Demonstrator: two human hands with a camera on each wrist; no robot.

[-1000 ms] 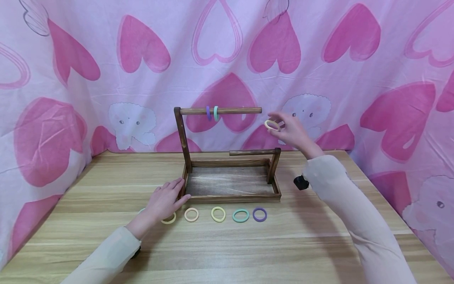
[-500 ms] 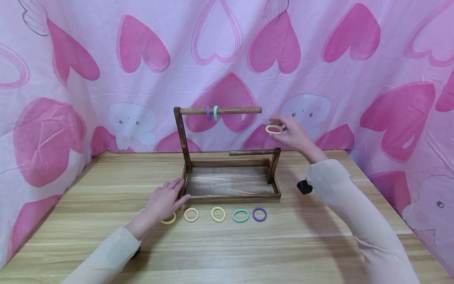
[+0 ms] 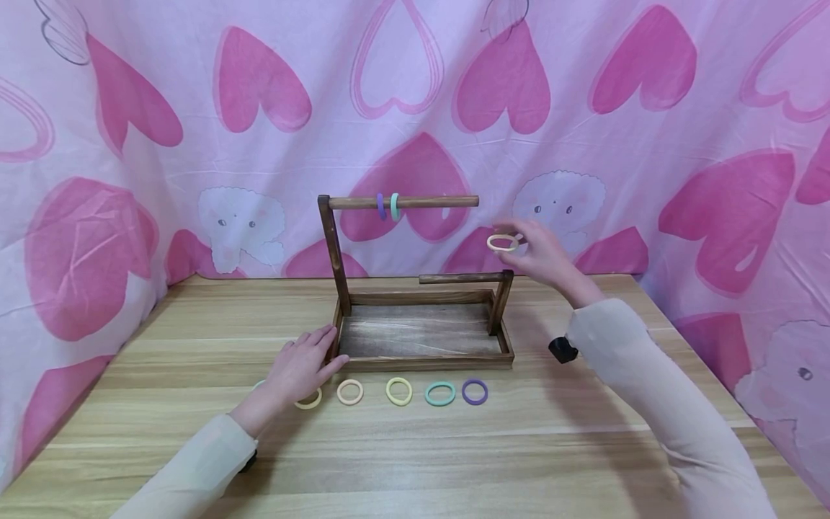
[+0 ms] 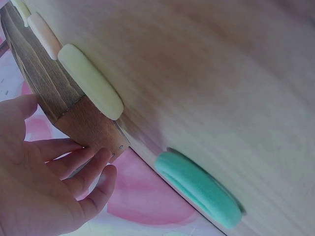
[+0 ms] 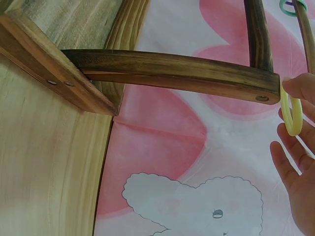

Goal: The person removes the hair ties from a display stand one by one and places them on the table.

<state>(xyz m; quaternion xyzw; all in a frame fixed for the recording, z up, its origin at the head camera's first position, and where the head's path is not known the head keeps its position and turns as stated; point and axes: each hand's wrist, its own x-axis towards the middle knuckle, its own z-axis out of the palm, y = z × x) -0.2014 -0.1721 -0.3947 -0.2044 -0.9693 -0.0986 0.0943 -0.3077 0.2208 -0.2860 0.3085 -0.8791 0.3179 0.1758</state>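
My right hand (image 3: 543, 256) pinches a pale yellow hair tie (image 3: 502, 243) between thumb and fingers. It hangs in the air right of the wooden rack (image 3: 424, 363), below the tip of the upper bar (image 3: 441, 202) and above the lower bar (image 3: 457, 278). In the right wrist view the hair tie (image 5: 296, 118) is close to the short post's top. A purple hair tie (image 3: 380, 207) and a mint one (image 3: 395, 207) hang on the upper bar. My left hand (image 3: 300, 366) rests on the rack's left end, fingers extended, holding no hair tie.
Along the rack's front lie hair ties: yellow (image 3: 309, 405), peach (image 3: 350, 402), another yellow (image 3: 398, 402), green (image 3: 440, 403) and purple (image 3: 475, 402). A teal one (image 4: 199, 189) is mostly hidden by the left wrist in the head view. Behind the table (image 3: 415, 461) hangs a pink heart-patterned cloth (image 3: 415, 72).
My right hand has moved slightly down and to the right with the pale yellow hair tie, which now looks flatter. My left hand and the rack have stayed still.
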